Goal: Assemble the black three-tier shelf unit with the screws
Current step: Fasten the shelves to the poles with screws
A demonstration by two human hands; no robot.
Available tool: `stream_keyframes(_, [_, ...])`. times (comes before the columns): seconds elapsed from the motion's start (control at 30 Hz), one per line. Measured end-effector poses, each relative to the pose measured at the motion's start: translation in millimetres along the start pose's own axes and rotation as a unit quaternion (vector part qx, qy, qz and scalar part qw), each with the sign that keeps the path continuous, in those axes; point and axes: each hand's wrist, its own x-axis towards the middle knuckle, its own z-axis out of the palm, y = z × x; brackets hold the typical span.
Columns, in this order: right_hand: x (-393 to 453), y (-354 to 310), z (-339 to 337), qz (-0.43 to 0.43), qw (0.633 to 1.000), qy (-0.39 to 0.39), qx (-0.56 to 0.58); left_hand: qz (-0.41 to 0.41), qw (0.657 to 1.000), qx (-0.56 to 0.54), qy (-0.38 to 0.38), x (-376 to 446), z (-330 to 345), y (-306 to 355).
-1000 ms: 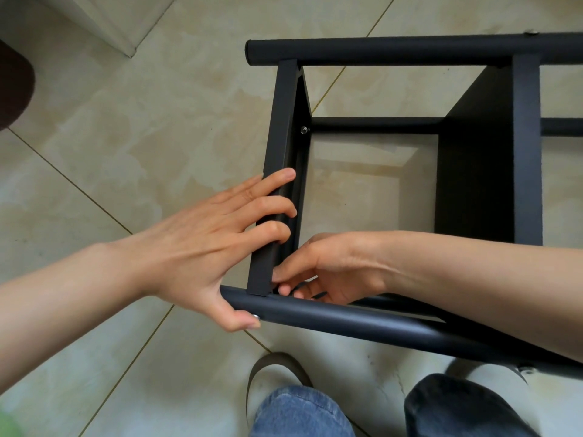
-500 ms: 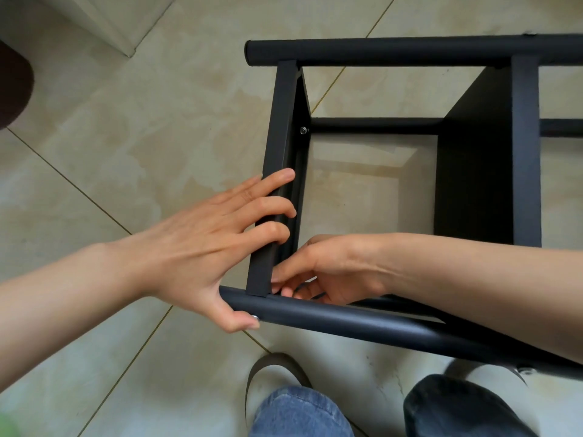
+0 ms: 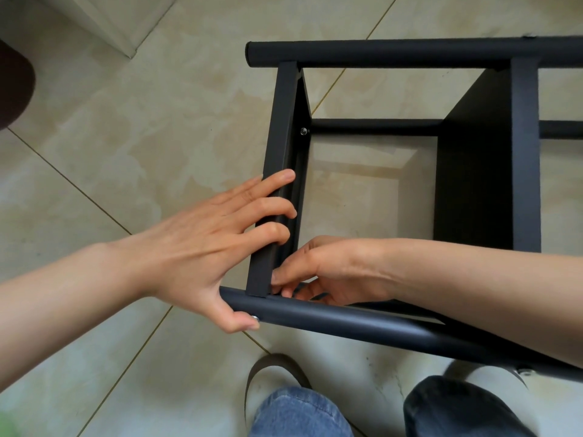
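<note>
L hand [image 3: 202, 247] clamped over end shelf panel [image 3: 277, 171] and near tube [image 3: 347, 320]; R hand [image 3: 328, 272] fingers pinched at inner corner, screw hidden. Keep panel square, start thread straight.

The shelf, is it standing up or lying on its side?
Lying on its side. The black shelf unit has its long poles running level along the tiled floor, and its shelf boards stand on edge.
</note>
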Motion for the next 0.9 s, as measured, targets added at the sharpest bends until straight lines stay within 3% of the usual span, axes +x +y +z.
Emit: stream_keyframes(0.9, [1.3, 1.4, 0.4, -0.01, 1.0, 0.012, -0.003, 0.01, 1.0, 0.007, 0.012, 0.1, 0.8, -1.4])
